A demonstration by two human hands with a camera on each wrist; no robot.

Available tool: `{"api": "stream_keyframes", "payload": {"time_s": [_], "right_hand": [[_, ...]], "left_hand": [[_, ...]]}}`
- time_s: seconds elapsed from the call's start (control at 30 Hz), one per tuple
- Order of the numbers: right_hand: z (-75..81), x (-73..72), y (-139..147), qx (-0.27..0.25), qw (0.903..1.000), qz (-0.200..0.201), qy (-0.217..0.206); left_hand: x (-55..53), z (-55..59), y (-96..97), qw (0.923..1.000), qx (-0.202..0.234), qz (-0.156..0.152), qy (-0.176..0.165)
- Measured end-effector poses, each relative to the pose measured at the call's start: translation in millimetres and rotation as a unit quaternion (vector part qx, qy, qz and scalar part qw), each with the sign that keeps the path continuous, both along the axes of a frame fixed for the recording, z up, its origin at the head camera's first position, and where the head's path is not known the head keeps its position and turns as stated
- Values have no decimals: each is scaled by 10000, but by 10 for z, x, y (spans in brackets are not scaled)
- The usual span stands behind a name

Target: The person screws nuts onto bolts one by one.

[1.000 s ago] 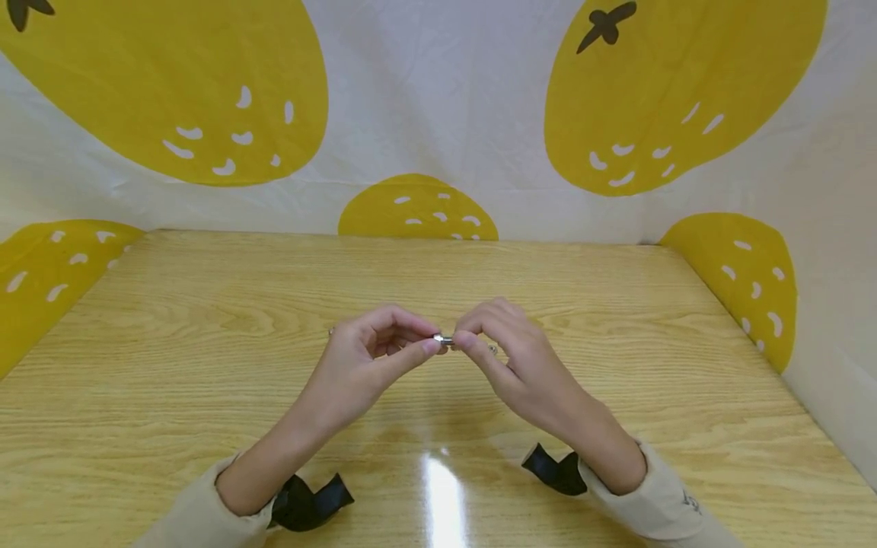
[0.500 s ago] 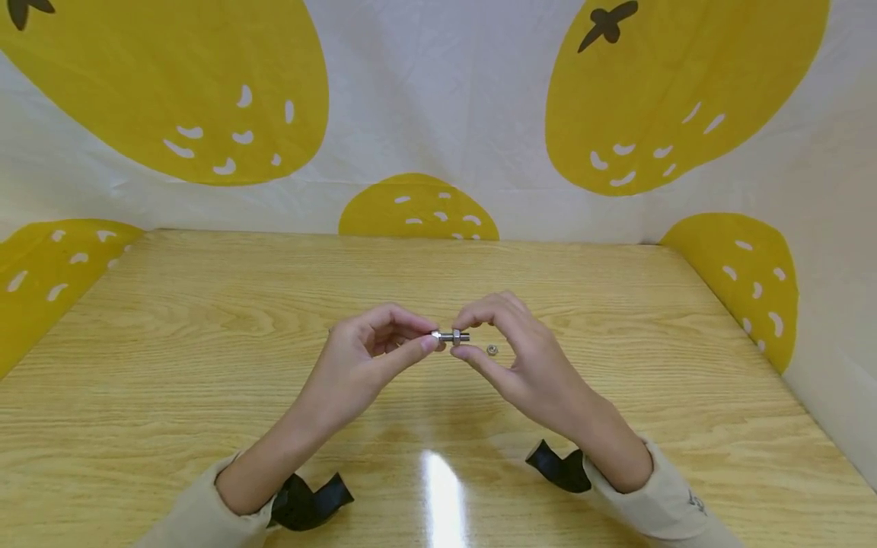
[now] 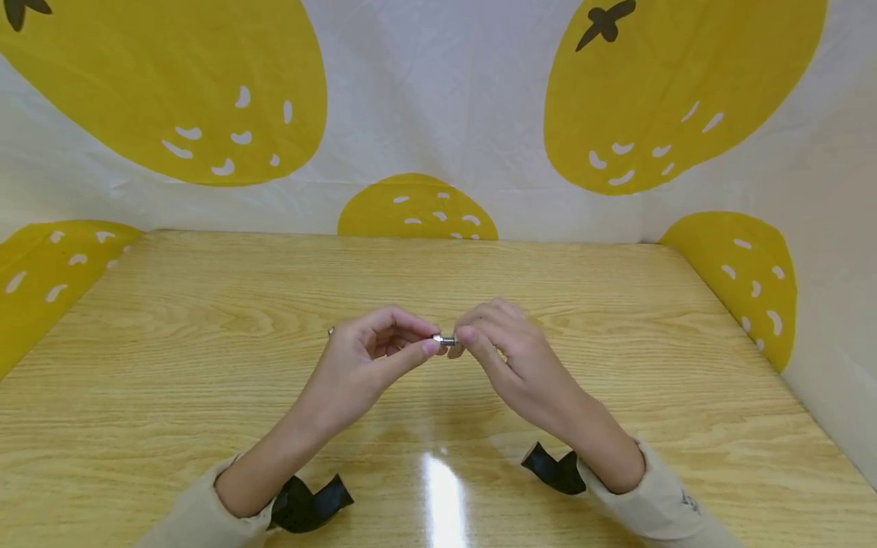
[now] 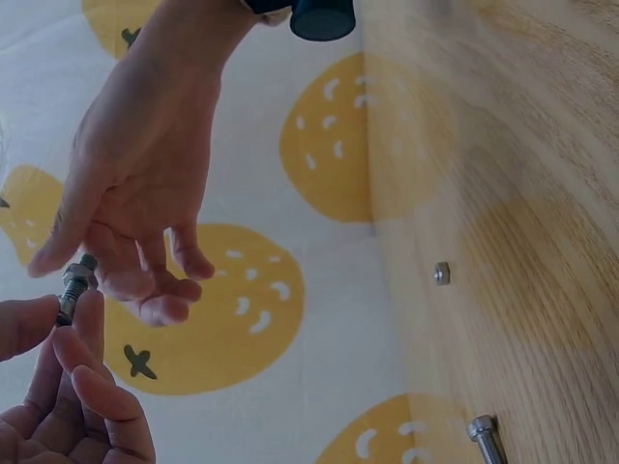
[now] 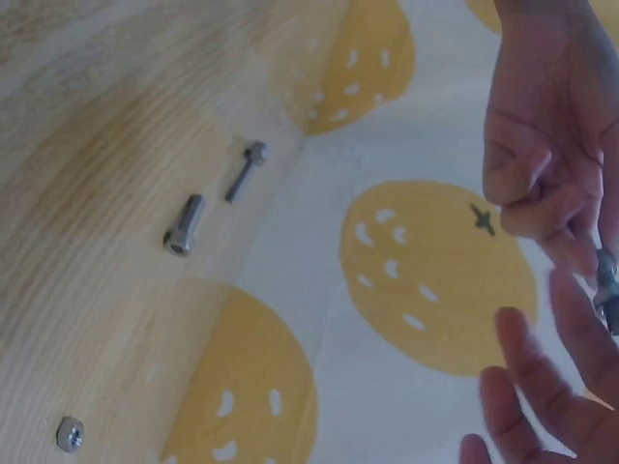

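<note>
My left hand [image 3: 352, 365] pinches the head end of a small metal bolt [image 3: 448, 342] between thumb and fingers, above the middle of the table. A hex nut [image 4: 79, 274] sits partway along its thread in the left wrist view. My right hand [image 3: 517, 361] has its thumb and forefinger at that nut, hiding the bolt's far end in the head view; its other fingers are loosely bent. A second nut [image 4: 442, 274] lies on the wood, apart from both hands. Also on the tabletop is a socket-head bolt [image 4: 486, 440], cut off by the frame's bottom edge.
Two loose bolts, a nearer one [image 5: 182, 227] and a farther one [image 5: 247, 171], lie on the wooden table [image 3: 205, 297]. A white curtain [image 3: 438, 91] with yellow fruit shapes hangs behind and beside it. Black mounts [image 3: 311, 502] sit at both wrists.
My right thumb and forefinger, spread on either side of the nut half a second ago, have rolled over it and cover the bolt end again. My left hand keeps its place.
</note>
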State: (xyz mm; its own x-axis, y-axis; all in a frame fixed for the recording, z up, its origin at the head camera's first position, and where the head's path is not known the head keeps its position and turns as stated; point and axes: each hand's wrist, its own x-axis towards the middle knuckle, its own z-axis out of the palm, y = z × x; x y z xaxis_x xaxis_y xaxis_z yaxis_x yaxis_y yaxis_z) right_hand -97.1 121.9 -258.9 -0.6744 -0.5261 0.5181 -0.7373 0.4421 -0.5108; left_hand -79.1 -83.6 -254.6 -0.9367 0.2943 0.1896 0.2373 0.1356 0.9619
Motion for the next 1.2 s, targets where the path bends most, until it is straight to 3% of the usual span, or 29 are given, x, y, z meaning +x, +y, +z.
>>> {"api": "stream_keyframes", "payload": {"time_s": [0.17, 0.4, 0.47, 0.77, 1.07, 1.2], "right_hand": [[46, 17, 33, 7, 9995, -15, -309], [25, -17, 13, -399, 9966, 420, 589], [25, -22, 14, -420, 9960, 444, 659], [-13, -39, -6, -465, 9968, 460, 467], [9, -3, 14, -71, 10000, 27, -49], [17, -4, 12, -230, 9994, 161, 192]], "left_hand": [[-3, 1, 0, 9999, -142, 80, 23], [-11, 17, -10, 9998, -147, 129, 2], [-12, 20, -12, 9999, -122, 114, 11], [-12, 12, -10, 10000, -32, 34, 41], [-5, -11, 3, 10000, -7, -36, -14], [-8, -7, -1, 10000, -77, 40, 6]]}}
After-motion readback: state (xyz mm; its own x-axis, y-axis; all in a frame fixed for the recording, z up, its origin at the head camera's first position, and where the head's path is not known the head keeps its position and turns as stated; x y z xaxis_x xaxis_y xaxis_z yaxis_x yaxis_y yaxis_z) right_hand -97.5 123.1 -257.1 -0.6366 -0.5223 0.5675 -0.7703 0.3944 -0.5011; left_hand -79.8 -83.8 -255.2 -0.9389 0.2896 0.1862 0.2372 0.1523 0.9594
